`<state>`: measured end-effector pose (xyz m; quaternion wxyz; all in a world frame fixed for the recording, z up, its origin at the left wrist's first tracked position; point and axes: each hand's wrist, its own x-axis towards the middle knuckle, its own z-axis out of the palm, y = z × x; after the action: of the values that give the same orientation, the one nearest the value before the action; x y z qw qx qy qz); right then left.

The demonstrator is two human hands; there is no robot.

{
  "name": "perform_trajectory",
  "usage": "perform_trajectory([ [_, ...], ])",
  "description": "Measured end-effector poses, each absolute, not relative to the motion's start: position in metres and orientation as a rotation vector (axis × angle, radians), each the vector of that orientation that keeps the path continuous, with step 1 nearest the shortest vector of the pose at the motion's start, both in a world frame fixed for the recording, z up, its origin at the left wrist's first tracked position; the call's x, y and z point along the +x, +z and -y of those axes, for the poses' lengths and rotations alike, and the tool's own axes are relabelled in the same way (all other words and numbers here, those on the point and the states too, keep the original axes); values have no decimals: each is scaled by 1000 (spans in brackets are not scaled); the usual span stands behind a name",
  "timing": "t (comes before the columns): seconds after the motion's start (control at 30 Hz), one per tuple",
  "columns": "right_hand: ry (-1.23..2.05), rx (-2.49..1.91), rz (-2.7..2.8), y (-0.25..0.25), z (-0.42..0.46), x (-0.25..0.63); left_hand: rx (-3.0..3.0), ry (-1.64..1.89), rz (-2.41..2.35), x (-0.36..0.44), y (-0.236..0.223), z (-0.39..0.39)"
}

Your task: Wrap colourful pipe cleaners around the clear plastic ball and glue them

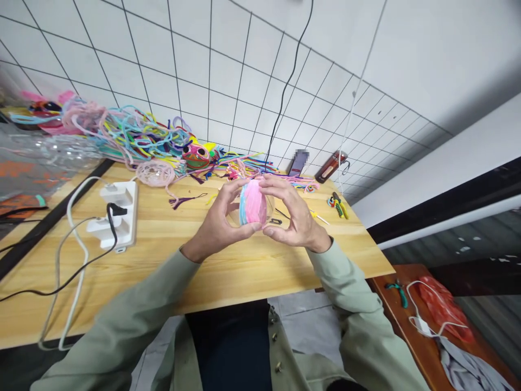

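Between my two hands, above the wooden table, is a clear plastic ball [256, 202] partly covered with pink and light blue fuzzy strips, which look like pipe cleaners. My left hand [223, 216] curves around its left side, thumb below and fingers on top. On the other side my right hand [293, 213] has its fingertips on the ball's upper edge and its thumb near the lower edge. Part of the bare clear shell shows at the right. Behind the hands lie small pink and red pieces [236, 172], partly hidden.
A white power strip [129, 214] with plugs and cables lies at left. Heaped colourful pipe cleaners [138, 133] line the wall, beside a pink coil [156, 172]. A phone [298, 163], a dark red flask [331, 167] and pliers [341, 206] are at the right.
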<state>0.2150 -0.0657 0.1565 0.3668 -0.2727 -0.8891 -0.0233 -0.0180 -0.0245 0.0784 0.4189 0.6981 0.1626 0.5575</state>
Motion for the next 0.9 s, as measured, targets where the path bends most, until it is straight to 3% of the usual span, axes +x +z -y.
perform_trajectory([
  [0.9,113,-913,2219,135,60,229,1630,1214,-398,4,76,15],
])
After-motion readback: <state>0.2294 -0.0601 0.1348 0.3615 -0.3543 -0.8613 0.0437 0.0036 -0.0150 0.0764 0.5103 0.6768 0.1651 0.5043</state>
